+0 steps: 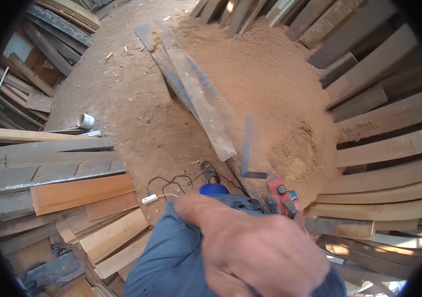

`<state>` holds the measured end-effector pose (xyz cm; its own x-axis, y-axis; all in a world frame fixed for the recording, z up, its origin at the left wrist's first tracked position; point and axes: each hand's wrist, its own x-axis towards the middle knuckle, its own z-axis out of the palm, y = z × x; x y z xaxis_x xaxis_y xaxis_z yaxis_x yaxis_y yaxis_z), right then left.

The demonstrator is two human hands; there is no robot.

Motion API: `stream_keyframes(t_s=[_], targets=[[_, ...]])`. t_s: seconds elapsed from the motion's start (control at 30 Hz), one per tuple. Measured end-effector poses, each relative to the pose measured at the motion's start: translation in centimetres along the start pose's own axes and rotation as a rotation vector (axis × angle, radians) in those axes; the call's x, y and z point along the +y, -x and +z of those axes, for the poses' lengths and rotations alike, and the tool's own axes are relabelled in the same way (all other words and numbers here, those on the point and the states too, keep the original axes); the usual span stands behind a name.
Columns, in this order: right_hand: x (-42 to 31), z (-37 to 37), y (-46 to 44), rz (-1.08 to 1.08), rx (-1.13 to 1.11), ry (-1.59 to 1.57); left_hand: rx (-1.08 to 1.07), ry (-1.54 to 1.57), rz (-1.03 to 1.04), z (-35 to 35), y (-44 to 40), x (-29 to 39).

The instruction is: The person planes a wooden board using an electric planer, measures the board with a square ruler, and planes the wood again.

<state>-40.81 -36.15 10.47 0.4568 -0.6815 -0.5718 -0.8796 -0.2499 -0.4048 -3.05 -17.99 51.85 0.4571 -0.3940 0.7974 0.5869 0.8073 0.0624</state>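
Note:
My left hand [270, 252] is close to the camera, closed with its fingers curled. Whether anything is in it is hidden. Behind it, a red and teal electric planer [282, 193] is at the near end of the bench. A small part of my right hand [298, 220] shows at the planer's rear handle, seemingly gripping it; the rest is covered by my left hand. A dark metal try square [247, 148] lies beyond the planer. A long, pale wooden plank [196, 94] rests lengthwise on the low bench [144, 37].
Sawdust [297, 148] is heaped right of the bench. Boards [384, 148] lean along the right side. Stacked planks [85, 193] lie at left, near a white cup [86, 121]. A dark cord [181, 177] and white connector [149, 198] lie near my foot [210, 171].

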Motion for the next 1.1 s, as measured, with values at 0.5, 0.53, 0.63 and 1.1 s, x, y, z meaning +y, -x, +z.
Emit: stream_keyframes(t_s=[0.5,0.53,0.63,1.1], targets=[[-16.7,-7.1,1.0,-0.042,-0.158,-0.707,0.525,-1.997,-1.479,-28.3,32.8,8.3],[-18.2,-7.6,0.7,-0.078,-0.167,-0.708,0.58,-1.909,-1.476,-28.2,32.0,6.9],[-22.7,-8.5,-0.4,-0.219,-0.217,-0.716,0.625,-1.876,-1.327,-30.4,34.2,4.9],[-34.6,-1.5,-1.3,-0.345,-0.428,-0.656,0.715,-1.595,-1.365,-32.2,38.0,6.1]])
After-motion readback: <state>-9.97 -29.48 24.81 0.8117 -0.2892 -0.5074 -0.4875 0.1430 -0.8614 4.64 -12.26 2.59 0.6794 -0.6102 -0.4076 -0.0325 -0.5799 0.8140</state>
